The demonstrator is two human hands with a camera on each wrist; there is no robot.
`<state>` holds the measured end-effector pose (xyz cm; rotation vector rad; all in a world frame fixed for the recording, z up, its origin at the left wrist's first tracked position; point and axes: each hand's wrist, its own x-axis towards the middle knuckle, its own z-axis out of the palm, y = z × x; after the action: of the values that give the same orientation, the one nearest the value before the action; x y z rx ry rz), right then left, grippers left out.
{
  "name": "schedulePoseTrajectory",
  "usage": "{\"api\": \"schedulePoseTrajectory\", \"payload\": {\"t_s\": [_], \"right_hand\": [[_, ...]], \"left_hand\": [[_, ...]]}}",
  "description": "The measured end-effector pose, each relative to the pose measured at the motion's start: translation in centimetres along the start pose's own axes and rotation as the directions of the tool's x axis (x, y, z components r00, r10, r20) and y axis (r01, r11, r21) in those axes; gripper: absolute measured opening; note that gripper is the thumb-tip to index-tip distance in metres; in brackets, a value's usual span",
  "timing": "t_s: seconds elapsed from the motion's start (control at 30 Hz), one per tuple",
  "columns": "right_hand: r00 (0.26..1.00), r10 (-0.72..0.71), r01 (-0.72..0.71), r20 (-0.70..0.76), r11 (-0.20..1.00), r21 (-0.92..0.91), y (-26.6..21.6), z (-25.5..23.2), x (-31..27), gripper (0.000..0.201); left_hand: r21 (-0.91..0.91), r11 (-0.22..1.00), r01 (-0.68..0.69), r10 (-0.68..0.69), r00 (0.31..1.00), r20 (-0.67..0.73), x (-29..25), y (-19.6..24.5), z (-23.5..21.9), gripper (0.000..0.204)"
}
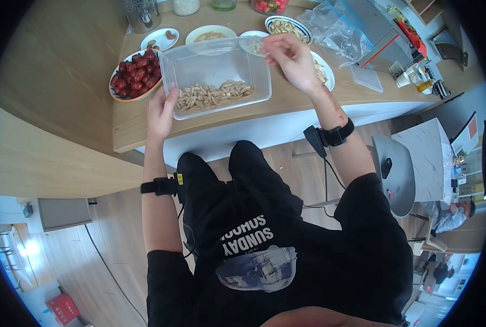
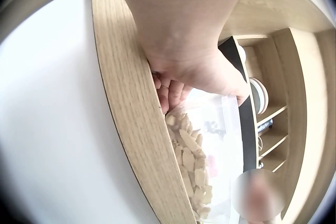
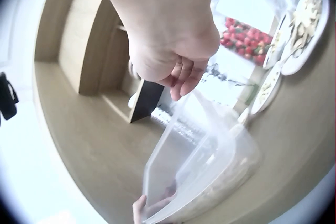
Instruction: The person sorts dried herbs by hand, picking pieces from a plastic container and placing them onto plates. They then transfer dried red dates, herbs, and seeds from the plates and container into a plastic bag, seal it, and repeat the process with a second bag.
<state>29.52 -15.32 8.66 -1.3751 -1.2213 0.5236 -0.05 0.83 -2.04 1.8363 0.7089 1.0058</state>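
Observation:
A clear plastic container [image 1: 215, 73] is tipped toward me at the counter's front edge in the head view. Elongated pale tan pieces [image 1: 213, 95] are heaped along its near side. My left hand [image 1: 160, 111] grips its left end, thumb up against the wall. In the left wrist view that hand's [image 2: 184, 69] fingers curl under near the tan pieces. My right hand [image 1: 294, 62] hovers by the container's far right corner. Seen from the right wrist, this hand's [image 3: 168, 56] fingers bend loosely, tips right at the rim, with nothing visible in them.
A bowl of red dates [image 1: 136, 77] stands left of the container. Behind it are a plate of brown pieces [image 1: 154, 41], a dish of tan grains [image 1: 196, 31] and a striped bowl [image 1: 269, 20]. Clear plastic bags [image 1: 341, 32] and a flat clear lid [image 1: 368, 79] lie right.

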Motion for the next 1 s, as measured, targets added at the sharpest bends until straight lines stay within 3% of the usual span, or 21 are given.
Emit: {"api": "schedulePoseTrajectory", "payload": {"t_s": [0.03,0.07,0.13,0.17,0.23,0.27,0.5,0.57,0.6,0.67,0.77,0.83,1.0], "right_hand": [[0.991,-0.046,0.048,0.127,0.999,-0.019,-0.9,1.0,-0.3,0.024],[0.991,-0.042,0.044,0.125,0.999,-0.016,-1.5,1.9,-0.4,0.024],[0.900,0.063,0.166,0.431,0.866,-0.472,-2.2,3.5,-0.4,0.030],[0.901,0.061,0.166,0.430,0.867,-0.470,-2.3,4.2,-0.7,0.030],[0.856,0.195,0.302,0.478,0.560,-0.771,-2.1,5.6,-0.9,0.038],[0.832,0.267,0.264,0.485,0.579,-0.772,-1.5,5.9,-0.8,0.040],[0.807,0.259,0.291,0.531,0.607,-0.739,-0.7,6.4,0.2,0.034],[0.859,0.113,0.363,0.499,0.552,-0.750,-1.1,6.5,0.1,0.025],[0.858,0.114,0.365,0.501,0.550,-0.751,-1.3,6.5,0.3,0.025],[0.832,0.159,0.299,0.531,0.678,-0.672,-1.6,6.7,0.8,0.019],[0.792,0.136,0.368,0.595,0.671,-0.643,-0.1,7.2,0.5,0.018],[0.788,0.133,0.360,0.601,0.693,-0.625,0.0,7.3,0.6,0.019],[0.774,0.101,0.365,0.624,0.734,-0.572,0.6,7.7,0.7,0.021]], "left_hand": [[-0.070,0.998,0.010,-0.009,1.000,0.007,0.0,-0.1,0.1,0.051],[-0.067,0.998,0.013,-0.013,1.000,0.011,0.0,-0.1,0.2,0.051],[-0.200,0.979,-0.032,0.038,0.999,0.026,0.0,-0.1,0.4,0.048],[-0.198,0.980,-0.032,0.038,0.999,0.026,0.0,-0.1,0.3,0.048],[-0.174,0.985,-0.007,0.015,0.999,0.044,-0.1,-0.2,0.1,0.046],[-0.173,0.985,-0.007,0.014,0.999,0.038,0.0,-0.3,0.0,0.046],[-0.139,0.989,-0.044,0.045,0.999,0.002,0.1,-0.2,0.3,0.046],[-0.090,0.995,-0.034,0.035,0.999,0.010,0.1,-0.2,0.1,0.046],[-0.088,0.996,-0.019,0.019,1.000,-0.002,0.1,-0.1,0.3,0.046],[-0.089,0.996,-0.005,0.003,1.000,-0.019,0.0,0.0,0.3,0.046],[-0.065,0.998,0.003,-0.004,1.000,-0.007,0.0,-0.1,0.3,0.047],[-0.094,0.994,-0.048,0.044,0.998,-0.048,0.0,0.1,0.6,0.049],[-0.052,0.998,-0.024,0.022,0.999,-0.030,0.0,0.4,0.3,0.049]]}}
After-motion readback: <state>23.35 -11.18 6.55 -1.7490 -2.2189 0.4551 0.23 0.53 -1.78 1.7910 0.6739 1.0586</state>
